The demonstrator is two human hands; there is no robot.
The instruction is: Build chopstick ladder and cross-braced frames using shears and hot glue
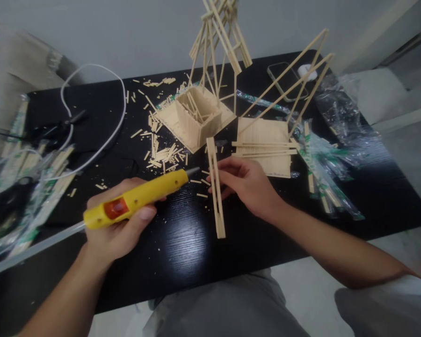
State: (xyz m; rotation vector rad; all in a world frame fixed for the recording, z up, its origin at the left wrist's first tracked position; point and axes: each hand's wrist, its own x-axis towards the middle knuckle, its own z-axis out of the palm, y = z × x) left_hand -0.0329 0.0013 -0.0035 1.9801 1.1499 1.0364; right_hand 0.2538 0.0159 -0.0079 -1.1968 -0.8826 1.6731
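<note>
My left hand (115, 238) is wrapped round a yellow hot glue gun (157, 187), its metal nozzle pointing right toward a narrow frame of wooden sticks (221, 228). A long translucent glue stick (38, 248) sticks out of the gun's back end. Between thumb and fingers, my right hand (250, 187) pinches that frame upright along its right side; some fingertips are hidden behind it. The nozzle tip looks close to the frame, but I cannot tell whether they touch. Just beyond my right hand, paired sticks (266, 146) lie across a square slatted wooden panel (263, 166).
A wooden box (198, 119) with sticks inside stands on a slatted base, near a tall stick tower (217, 42). Cut stick pieces (164, 154) litter the black table (266, 238). Wrapped chopsticks (328, 175), a phone (284, 77), a white cable (122, 93) and scissors (10, 201) lie around.
</note>
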